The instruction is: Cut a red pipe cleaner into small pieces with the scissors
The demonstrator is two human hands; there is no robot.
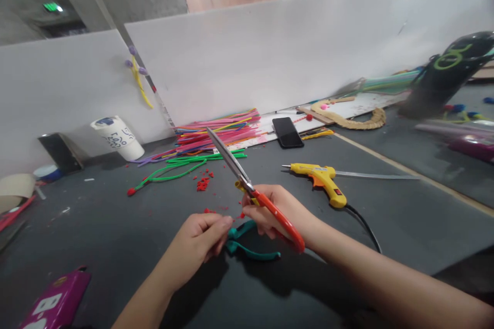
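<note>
My right hand (287, 211) is closed around scissors (231, 162) with red handles, their blades pointing up and away to the left. At its fingertips is a small red fuzzy bit (243, 215). My left hand (198, 236) is pinched just to the left, at the end of a thin red strand (234, 220) that is mostly hidden by the fingers. Under both hands lie pliers with teal handles (252, 254), their jaws hidden behind my left hand. Red clippings (203, 183) are scattered on the dark table beyond.
A yellow glue gun (320, 177) with its cord lies right. Behind are pipe cleaners (216, 133), a black phone (287, 132) and green stems (185, 168). A white cup (118, 139) stands left; a purple box (57, 298) lies near left. A white partition (270, 56) runs behind.
</note>
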